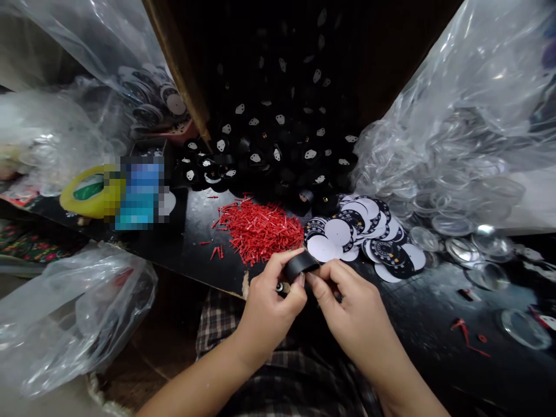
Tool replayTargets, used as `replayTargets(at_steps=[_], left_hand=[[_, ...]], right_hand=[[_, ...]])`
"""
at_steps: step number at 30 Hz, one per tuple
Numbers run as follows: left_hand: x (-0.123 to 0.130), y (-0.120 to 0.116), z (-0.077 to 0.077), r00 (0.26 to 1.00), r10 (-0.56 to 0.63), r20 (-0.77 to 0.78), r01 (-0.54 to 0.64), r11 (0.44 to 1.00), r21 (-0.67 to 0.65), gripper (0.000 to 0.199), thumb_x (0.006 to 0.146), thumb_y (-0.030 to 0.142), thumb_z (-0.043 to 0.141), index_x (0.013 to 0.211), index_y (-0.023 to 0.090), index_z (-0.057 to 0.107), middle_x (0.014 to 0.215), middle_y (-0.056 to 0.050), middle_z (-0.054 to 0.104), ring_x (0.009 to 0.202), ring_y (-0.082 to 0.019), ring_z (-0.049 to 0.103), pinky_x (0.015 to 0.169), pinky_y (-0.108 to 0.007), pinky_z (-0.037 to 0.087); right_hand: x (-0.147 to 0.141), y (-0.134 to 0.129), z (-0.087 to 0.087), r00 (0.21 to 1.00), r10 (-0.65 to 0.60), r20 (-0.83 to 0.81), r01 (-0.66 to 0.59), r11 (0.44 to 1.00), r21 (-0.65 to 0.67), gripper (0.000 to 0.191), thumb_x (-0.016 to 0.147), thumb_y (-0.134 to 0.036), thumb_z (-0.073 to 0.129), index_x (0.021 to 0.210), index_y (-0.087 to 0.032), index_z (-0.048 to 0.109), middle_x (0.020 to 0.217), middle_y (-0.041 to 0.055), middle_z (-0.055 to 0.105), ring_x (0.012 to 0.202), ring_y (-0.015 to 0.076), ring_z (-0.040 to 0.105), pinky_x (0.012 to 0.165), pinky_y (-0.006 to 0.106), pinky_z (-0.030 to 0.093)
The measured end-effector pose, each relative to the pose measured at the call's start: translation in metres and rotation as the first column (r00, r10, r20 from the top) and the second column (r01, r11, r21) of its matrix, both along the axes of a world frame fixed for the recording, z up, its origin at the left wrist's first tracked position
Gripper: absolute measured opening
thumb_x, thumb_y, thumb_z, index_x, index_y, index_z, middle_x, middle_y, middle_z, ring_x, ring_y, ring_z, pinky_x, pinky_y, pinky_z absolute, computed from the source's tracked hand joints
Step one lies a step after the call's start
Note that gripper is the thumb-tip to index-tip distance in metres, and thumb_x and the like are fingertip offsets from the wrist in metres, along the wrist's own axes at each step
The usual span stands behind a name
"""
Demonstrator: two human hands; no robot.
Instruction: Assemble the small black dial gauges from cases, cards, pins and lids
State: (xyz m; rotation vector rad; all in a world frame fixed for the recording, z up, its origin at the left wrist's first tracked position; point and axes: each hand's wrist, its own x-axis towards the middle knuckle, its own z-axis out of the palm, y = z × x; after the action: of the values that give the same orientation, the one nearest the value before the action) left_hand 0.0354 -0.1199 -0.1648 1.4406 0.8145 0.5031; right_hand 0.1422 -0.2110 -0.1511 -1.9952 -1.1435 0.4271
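Observation:
Near the table's front edge, my left hand [273,295] grips a black round part [300,264] between thumb and fingers, tilted on its side. My right hand [347,298] is closed, its thumb and fingertips at the right edge of that part; anything small between them is hidden. Just beyond my left hand lies a heap of small red pointed pieces [256,229]. To the right of the heap, round dials [339,231], some white side up and some black with markings, are spread in an overlapping pile.
Many black parts with pale tabs [255,157] fill the dark box behind. Clear round covers [452,223] spill from plastic bags at right. A yellow tape roll [87,191] is at left, above a clear bag [82,313]. Red scraps [467,336] lie front right.

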Motion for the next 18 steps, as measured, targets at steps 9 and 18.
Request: replayTargets(at_steps=[9,18], left_hand=[[0.001,0.007,0.001,0.990,-0.055,0.133,0.106,0.907,-0.407,0.039,0.084,0.031,0.064,0.123,0.026,0.060,0.130,-0.003,0.061,0.126,-0.023,0.050,0.106,-0.033,0.039],[0.012,-0.004,-0.010,0.988,0.147,0.045,-0.085,0.763,-0.641,0.044,0.076,0.047,0.070,0.117,0.029,0.066,0.124,-0.003,0.066,0.121,-0.028,0.056,0.097,-0.034,0.050]], right_hand=[[0.016,0.004,-0.002,0.929,0.159,0.334,-0.172,0.985,0.008,0.011,0.091,-0.016,0.048,0.094,-0.017,0.058,0.082,0.0044,0.058,0.076,0.0187,0.052,0.072,0.034,0.039],[0.011,0.022,0.009,0.930,0.026,0.366,-0.014,0.999,-0.035,0.009,0.081,-0.013,0.049,0.076,-0.019,0.054,0.076,0.0013,0.059,0.074,0.0162,0.053,0.073,0.031,0.042]])
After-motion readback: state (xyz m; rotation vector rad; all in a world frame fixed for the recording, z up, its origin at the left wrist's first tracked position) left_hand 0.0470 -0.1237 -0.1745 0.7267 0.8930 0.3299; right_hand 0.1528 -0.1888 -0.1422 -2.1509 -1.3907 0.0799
